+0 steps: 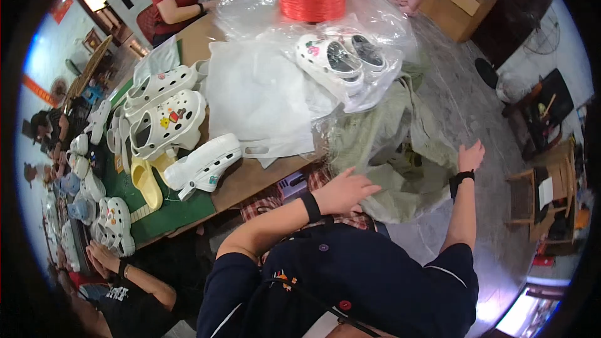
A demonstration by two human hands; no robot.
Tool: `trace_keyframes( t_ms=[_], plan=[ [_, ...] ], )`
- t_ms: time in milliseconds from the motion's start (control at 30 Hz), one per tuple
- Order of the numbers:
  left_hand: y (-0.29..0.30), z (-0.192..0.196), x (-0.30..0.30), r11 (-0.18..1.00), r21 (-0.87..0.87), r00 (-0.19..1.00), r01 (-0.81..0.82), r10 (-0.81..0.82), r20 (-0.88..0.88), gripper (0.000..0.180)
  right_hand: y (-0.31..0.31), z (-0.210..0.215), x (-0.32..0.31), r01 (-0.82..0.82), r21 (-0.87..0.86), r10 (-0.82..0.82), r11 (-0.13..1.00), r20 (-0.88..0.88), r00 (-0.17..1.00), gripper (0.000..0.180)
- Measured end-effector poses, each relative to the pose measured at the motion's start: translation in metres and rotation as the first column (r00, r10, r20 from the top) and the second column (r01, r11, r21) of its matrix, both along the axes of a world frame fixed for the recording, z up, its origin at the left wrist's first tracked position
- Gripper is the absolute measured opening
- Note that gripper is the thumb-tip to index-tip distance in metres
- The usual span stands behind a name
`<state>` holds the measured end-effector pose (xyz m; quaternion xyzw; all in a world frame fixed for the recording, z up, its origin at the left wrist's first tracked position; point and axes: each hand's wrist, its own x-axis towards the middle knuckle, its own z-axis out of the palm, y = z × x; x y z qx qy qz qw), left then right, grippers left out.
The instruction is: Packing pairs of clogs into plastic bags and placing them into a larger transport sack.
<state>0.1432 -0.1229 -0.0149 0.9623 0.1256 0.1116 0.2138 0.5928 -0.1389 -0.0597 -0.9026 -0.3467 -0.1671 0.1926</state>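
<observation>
from my remote seat i watch an olive woven sack (400, 178) gaping beside the desk (244, 184), just past its near right corner. my left hand (347, 193) hovers over the sack's near rim, fingers loosely spread and gripping nothing i can see; whether the fingertips brush the fabric, i cannot tell. my right hand (471, 155) is at the sack's far-right rim, fingers stretched out and apart; i can't tell whether its palm touches the cloth. near the desk's right edge, two white clogs (341, 56) sit in clear plastic. a white bag (256, 94) lies flat to their left, a white clog (203, 166) rests on its side by the near edge, and a red string roll (311, 0) stands toward the far edge.
</observation>
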Motion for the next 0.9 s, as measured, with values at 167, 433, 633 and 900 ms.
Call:
trace_keyframes(
  t_ms=[167,433,633,900],
  plan=[
    [0.019,0.024,-0.074,0.946,-0.005,0.945,-0.325,0.325,0.034,0.038,0.081,0.081,-0.189,-0.67,0.501,0.804,0.548,-0.095,0.587,0.023],
    [-0.003,0.07,-0.23,0.361,0.25,0.428,-0.898,0.849,0.309,0.057,0.096,0.073,-0.453,-0.889,0.403,0.907,-0.218,-0.252,-0.337,0.03],
    [-0.009,0.087,-0.313,0.237,0.366,0.308,-0.9,0.939,0.15,0.085,0.066,0.05,-0.526,-0.882,0.442,0.593,-0.161,-0.671,-0.445,0.033],
    [0.058,0.137,-0.388,0.145,0.417,0.207,-0.897,0.973,0.107,0.043,0.033,0.004,-0.605,-0.703,0.441,-0.485,0.558,-0.513,-0.708,0.027]
  ],
)
